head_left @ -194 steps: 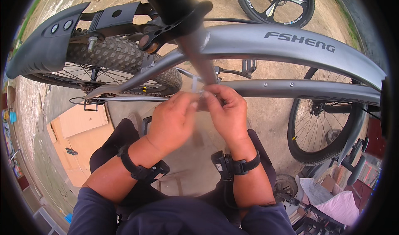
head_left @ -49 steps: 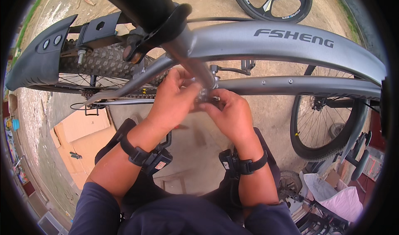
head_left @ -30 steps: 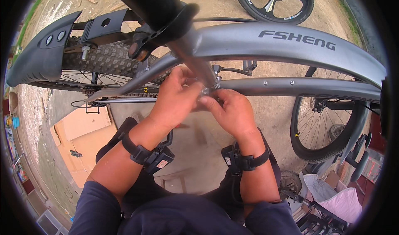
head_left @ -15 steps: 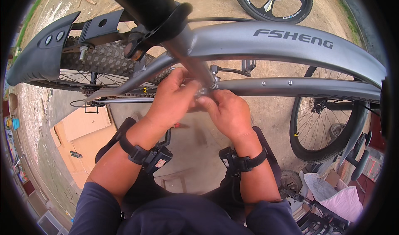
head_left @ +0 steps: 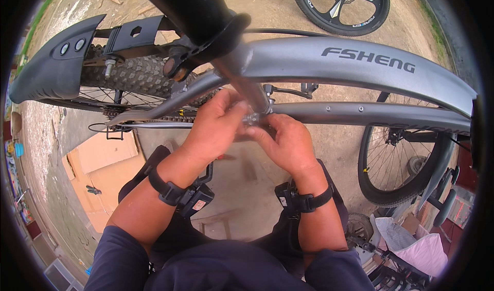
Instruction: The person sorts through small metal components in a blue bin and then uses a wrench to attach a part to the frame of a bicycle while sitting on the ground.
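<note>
A grey bicycle frame (head_left: 309,59) stretches across the view in front of me. Where its seat tube (head_left: 254,90) meets the lower tube (head_left: 319,113), both my hands are at work. The fingers of my left hand (head_left: 211,124) are curled together just left of the joint. My right hand (head_left: 290,144) pinches thumb to fingers just below it. Between the fingertips sits a small shiny part (head_left: 251,119), partly covered and blurred, so its kind is unclear. A crank arm with a pedal (head_left: 290,91) shows behind the joint.
At the left are the rear wheel's knobby tyre (head_left: 136,75) and a black mudguard (head_left: 56,59). The front wheel (head_left: 365,172) stands right. Flattened cardboard (head_left: 103,160) lies on the ground with a small dark tool (head_left: 93,190). Another wheel (head_left: 342,8) is beyond the frame.
The bicycle frame has shifted slightly right and down in the view. Both hands stay at the joint with only small finger movements.
</note>
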{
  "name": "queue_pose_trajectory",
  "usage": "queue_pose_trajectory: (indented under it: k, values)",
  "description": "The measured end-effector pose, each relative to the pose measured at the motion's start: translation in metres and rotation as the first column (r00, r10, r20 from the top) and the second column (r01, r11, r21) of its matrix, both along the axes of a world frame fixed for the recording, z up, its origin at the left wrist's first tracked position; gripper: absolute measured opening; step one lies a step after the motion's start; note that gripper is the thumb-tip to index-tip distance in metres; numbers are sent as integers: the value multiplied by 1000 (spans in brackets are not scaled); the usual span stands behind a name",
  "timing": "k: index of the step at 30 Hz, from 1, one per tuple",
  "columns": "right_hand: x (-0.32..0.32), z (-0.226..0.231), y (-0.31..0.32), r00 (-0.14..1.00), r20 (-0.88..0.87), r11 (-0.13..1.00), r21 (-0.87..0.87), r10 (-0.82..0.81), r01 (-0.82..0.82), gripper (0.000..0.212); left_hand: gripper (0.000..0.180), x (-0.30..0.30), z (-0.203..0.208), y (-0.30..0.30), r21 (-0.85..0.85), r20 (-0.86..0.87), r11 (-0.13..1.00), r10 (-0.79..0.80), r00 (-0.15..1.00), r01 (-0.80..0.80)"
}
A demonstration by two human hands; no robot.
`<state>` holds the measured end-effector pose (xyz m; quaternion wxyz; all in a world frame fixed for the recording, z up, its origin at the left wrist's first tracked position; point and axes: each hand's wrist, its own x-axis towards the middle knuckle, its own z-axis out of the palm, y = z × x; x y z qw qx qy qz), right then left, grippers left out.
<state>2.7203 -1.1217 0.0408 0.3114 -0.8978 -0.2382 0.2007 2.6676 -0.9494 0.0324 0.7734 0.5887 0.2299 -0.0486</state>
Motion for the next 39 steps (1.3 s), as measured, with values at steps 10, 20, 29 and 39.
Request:
queue_pose_trajectory:
  k: [10, 20, 29, 39]
  values:
    - [-1, -2, 1, 1000, 0, 999, 20, -31, 31, 38, 14, -4, 14, -4, -106, -183, 994, 14, 983, -34]
    - [-1, -2, 1, 999, -17, 999, 19, -45, 45, 38, 13, -3, 12, -4, -159, -233, 981, 70, 970, -109]
    - [1, 2, 2, 997, -62, 999, 8, -48, 49, 43, 14, -1, 6, -10, -62, -230, 987, 131, 964, -149]
    - [1, 4, 5, 992, -91, 996, -3, -90, 90, 46, 17, -4, 1, -13, 101, -157, 984, 160, 974, -145]
